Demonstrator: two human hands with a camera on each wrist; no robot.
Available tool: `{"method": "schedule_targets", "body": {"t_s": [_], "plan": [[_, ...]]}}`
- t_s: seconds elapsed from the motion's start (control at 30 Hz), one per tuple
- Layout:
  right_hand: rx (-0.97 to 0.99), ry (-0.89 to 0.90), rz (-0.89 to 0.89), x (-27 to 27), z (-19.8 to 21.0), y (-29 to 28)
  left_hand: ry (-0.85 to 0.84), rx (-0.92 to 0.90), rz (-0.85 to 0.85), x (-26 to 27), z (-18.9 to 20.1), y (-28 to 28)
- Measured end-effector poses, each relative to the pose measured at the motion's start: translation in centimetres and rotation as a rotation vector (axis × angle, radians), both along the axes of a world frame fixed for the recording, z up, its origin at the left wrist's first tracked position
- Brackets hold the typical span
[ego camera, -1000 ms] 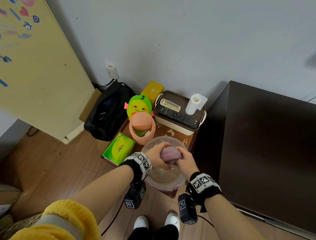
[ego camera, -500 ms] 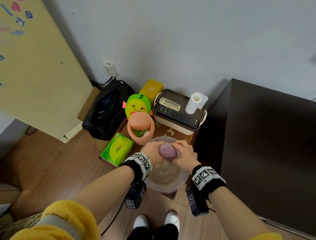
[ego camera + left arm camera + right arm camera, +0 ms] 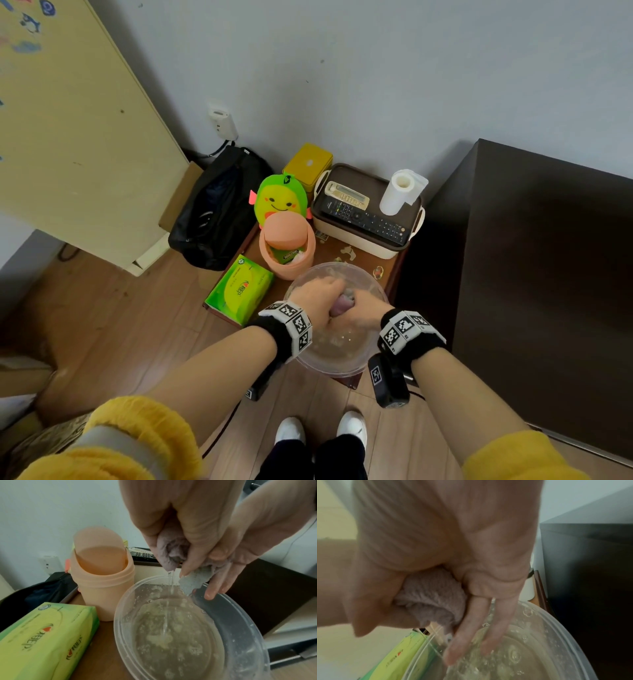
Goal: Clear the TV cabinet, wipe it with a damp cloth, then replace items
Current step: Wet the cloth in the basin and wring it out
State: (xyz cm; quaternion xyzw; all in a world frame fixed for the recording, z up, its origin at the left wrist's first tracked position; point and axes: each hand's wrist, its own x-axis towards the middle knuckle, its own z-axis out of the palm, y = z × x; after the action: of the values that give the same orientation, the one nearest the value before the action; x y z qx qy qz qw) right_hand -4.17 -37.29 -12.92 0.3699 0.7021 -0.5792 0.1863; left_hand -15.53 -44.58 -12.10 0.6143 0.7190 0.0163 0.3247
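Observation:
Both hands wring a wet mauve cloth (image 3: 342, 303) over a clear plastic bowl (image 3: 301, 356) of cloudy water. My left hand (image 3: 319, 296) grips the bunched cloth (image 3: 169, 553) from above, and a thin stream of water runs from it into the bowl (image 3: 120, 616). My right hand (image 3: 365, 310) holds the cloth's other end (image 3: 433, 597) between thumb and palm, its fingers (image 3: 467, 635) pointing down toward the water. The dark TV cabinet (image 3: 548, 274) stands to the right, its top bare.
The bowl sits on a small brown side table (image 3: 394, 274) with a green tissue pack (image 3: 239, 291), a peach bin (image 3: 286, 245), a green plush toy (image 3: 281, 197), a yellow tin (image 3: 308, 164) and a tray (image 3: 352, 240) holding remotes (image 3: 363, 217) and a paper roll (image 3: 399, 192). A black bag (image 3: 219, 212) lies left.
The two hands have closed in tighter on the cloth over the bowl, so less of it shows between them. Water now streams from it.

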Motion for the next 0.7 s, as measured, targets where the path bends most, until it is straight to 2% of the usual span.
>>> {"method": "schedule_targets", "body": {"t_s": [0.07, 0.13, 0.27, 0.43, 0.57, 0.7], "plan": [[-0.018, 0.07, -0.027, -0.1, 0.1, 0.1, -0.01, -0.001, -0.055, -0.2, -0.5, -0.3], [0.045, 0.12, -0.062, -0.4, 0.1, 0.2, -0.02, 0.012, -0.046, -0.1, -1.0, -0.5], [0.074, 0.124, -0.076, -0.5, 0.1, 0.2, -0.017, -0.011, -0.047, 0.3, -1.1, -0.8], [-0.029, 0.139, -0.075, 0.0, 0.0, 0.6, -0.277, -0.066, 0.121, -0.1, -1.3, -0.3], [-0.066, 0.035, -0.186, 0.4, -0.3, 0.6, -0.153, -0.143, 0.114, 0.2, -1.2, 0.3], [-0.077, -0.076, -0.122, 0.3, -0.3, 0.8, -0.03, -0.138, 0.077, 0.2, -0.6, 0.3]]}}
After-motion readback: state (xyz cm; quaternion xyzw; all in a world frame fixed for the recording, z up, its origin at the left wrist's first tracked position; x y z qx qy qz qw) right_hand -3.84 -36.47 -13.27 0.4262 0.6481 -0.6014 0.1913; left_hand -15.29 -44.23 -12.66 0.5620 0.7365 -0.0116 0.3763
